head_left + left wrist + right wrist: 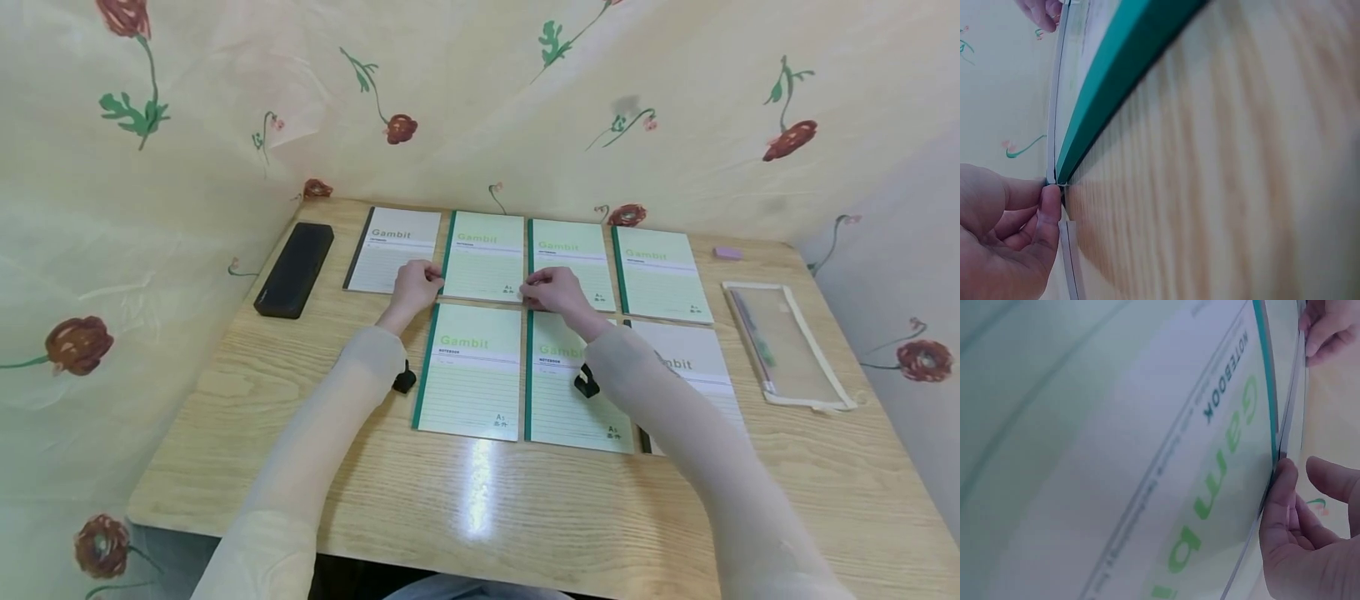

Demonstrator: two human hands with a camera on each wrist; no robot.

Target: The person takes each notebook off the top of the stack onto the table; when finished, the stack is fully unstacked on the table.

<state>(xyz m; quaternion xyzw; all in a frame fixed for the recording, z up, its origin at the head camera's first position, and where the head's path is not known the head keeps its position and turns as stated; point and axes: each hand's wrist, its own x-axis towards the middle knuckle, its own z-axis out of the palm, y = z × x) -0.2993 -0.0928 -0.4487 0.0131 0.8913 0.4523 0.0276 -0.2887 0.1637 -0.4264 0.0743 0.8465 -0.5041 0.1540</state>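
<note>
Seven Gambit notebooks lie in two rows on the wooden table (247,450). My left hand (418,282) pinches the near left corner of the second green notebook (486,250) in the far row. My right hand (546,290) pinches its near right corner. In the left wrist view my left hand's (1035,219) thumb sits at the end of that notebook's thin near edge (1055,94), beside the green spine of the front-row left notebook (1122,62). In the right wrist view my right hand's (1294,506) thumb holds the same edge (1294,381) over the front-row middle notebook (1147,462).
A black case (294,268) lies at the far left, next to a white notebook (393,248). A clear zip pouch (783,342) and a pink eraser (727,252) sit at the right. My right forearm covers part of a grey notebook (693,367). Flowered cloth walls surround the table.
</note>
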